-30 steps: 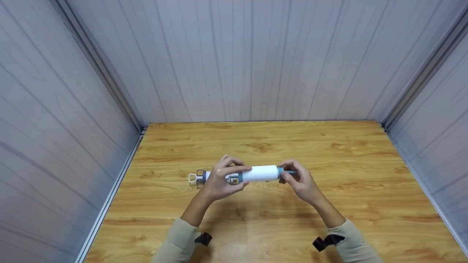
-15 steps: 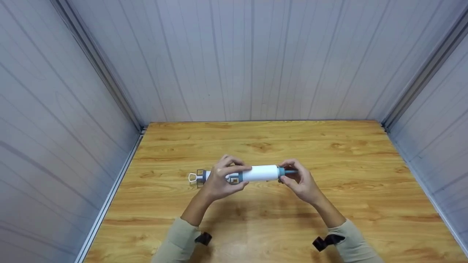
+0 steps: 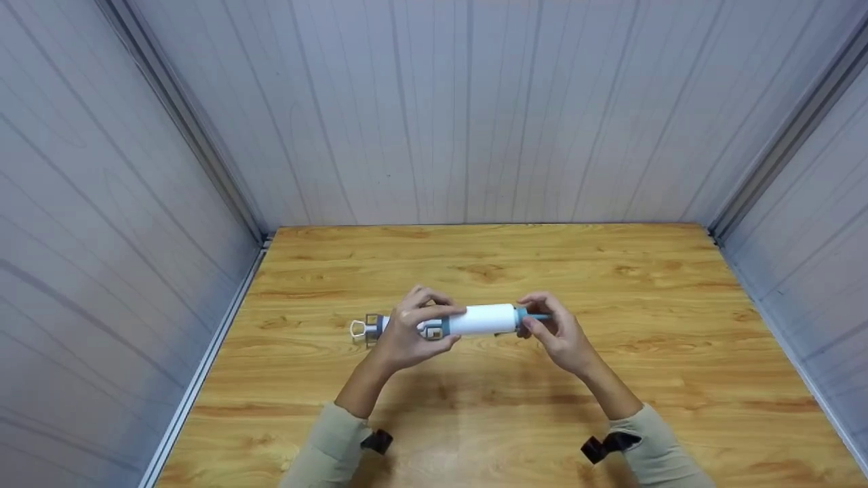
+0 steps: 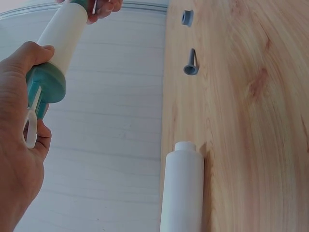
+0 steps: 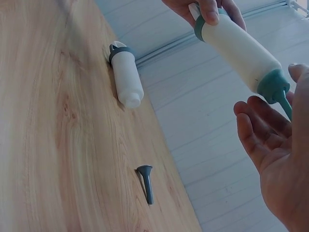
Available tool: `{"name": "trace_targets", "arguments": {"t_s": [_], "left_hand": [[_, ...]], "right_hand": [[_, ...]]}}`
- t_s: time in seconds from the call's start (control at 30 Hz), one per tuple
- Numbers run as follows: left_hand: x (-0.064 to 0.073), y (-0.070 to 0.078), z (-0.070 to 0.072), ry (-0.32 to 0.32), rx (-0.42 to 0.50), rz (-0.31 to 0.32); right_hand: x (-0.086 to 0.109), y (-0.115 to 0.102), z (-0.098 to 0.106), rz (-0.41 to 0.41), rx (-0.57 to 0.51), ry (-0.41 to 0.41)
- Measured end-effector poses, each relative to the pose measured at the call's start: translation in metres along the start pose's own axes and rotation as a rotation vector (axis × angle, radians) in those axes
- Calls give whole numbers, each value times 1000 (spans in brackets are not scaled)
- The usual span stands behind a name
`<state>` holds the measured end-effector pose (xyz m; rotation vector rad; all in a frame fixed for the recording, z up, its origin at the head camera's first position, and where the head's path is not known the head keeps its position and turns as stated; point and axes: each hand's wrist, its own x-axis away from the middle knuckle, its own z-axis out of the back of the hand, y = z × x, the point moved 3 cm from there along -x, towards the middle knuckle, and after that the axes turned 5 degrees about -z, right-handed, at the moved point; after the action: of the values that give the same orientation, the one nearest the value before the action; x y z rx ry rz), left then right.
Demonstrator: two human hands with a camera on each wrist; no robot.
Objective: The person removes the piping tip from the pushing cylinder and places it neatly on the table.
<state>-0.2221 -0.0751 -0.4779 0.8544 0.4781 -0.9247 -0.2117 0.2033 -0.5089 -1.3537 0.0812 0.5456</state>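
Above the table I hold a white syringe [image 3: 489,319] with teal ends, nearly level. My left hand [image 3: 410,337] grips its teal handle end, thumb and index finger at the barrel; a white pull loop [image 4: 31,129] shows by that palm. My right hand [image 3: 557,339] is at the other end, thumb and fingers around the teal nozzle cap [image 5: 273,87], whose thin spout points toward the right palm. Below lies a second white syringe [image 5: 127,79] with a dark grey handle end and a bare neck, partly hidden by my left hand in the head view.
On the wooden table [image 3: 610,271] lie a grey funnel-shaped nozzle [image 5: 147,183] and a small grey ring [image 4: 187,18], both beyond the second syringe's neck. Pale panel walls [image 3: 468,115] enclose the table at the back and sides.
My right thumb slid down the nozzle cap and is now back higher on it. The syringe has risen very slightly. The left hand keeps its grip.
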Motion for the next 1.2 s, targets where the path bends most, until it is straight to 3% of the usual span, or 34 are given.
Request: {"name": "trace_targets", "arguments": {"t_s": [0.2,0.77,1.2], "left_hand": [[0,-1,0,-5,-5,-2],[0,-1,-1,14,7,-14],[6,-5,4,13,47,21]], "right_hand": [[0,2,0,-3,-8,-6],[1,-2,-2,112,-25,14],[0,-2,5,195,-63,-3]]}}
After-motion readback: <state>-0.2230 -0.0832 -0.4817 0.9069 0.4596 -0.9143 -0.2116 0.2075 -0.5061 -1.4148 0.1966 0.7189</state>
